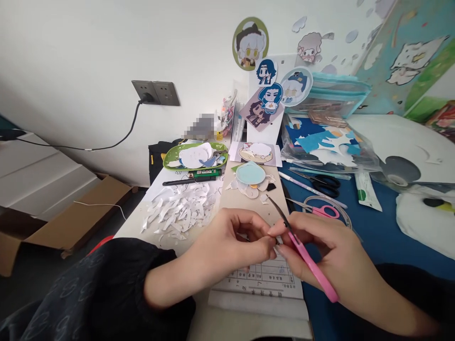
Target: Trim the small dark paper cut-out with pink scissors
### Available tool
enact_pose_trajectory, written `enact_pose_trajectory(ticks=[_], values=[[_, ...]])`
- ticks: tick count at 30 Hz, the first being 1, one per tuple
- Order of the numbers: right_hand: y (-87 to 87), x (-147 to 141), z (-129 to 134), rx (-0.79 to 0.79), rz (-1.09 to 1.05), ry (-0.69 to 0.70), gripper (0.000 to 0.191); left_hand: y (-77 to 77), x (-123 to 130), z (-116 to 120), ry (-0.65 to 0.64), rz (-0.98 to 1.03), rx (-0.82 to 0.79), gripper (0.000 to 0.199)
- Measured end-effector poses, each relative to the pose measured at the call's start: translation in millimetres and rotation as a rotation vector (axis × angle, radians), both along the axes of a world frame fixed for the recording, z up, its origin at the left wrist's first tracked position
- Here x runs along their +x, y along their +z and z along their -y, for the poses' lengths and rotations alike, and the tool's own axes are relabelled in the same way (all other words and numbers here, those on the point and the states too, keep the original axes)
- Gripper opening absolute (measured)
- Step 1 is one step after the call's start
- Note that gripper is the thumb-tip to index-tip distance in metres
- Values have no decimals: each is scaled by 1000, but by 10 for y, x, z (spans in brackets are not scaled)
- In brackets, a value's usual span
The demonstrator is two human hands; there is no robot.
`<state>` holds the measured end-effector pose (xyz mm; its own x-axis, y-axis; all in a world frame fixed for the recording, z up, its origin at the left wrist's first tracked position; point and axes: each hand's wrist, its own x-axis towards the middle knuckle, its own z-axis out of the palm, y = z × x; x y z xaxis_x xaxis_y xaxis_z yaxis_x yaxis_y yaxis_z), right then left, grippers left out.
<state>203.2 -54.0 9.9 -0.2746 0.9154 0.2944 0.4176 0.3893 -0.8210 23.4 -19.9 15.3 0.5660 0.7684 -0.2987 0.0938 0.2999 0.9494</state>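
Pink-handled scissors (310, 266) rest in my right hand (330, 244), their dark blades pointing up and to the left. The thumb and index fingertips of that hand are pinched beside those of my left hand (234, 239), which is closed as well. Between the fingertips shows a small dark bit; the fingers hide most of it, and I cannot make out what it is. Below both hands lies an open notebook (263, 303) with printed, handwritten pages. Just beyond them sits a pile of paper cutouts topped by a light blue oval (250, 173).
White paper scraps (181, 208) are heaped at left, near a black pen (188, 181) and a green tray (167, 162) of cutouts. To the right lie black scissors (329, 183), another pink-handled pair (329, 211) and a white tube (367, 192). Stickers cover a white stand (263, 130).
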Motion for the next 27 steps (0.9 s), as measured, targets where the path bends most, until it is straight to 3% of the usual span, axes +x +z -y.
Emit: enact_pose_trajectory(ticks=[5, 8, 14, 20, 27], values=[[1, -15, -6, 95, -5, -43, 15, 0, 9, 4, 3, 52, -25, 12], [0, -29, -6, 53, -19, -79, 14, -8, 19, 14, 25, 105, -34, 13], [50, 36, 5, -217, -62, -93, 10, -21, 37, 19, 62, 152, -56, 14], [128, 106, 55, -561, -77, 146, 15, 13, 14, 3, 136, 136, -5, 16], [109, 56, 54, -667, -107, 206, 13, 26, -2, 13, 162, 145, 41, 16]])
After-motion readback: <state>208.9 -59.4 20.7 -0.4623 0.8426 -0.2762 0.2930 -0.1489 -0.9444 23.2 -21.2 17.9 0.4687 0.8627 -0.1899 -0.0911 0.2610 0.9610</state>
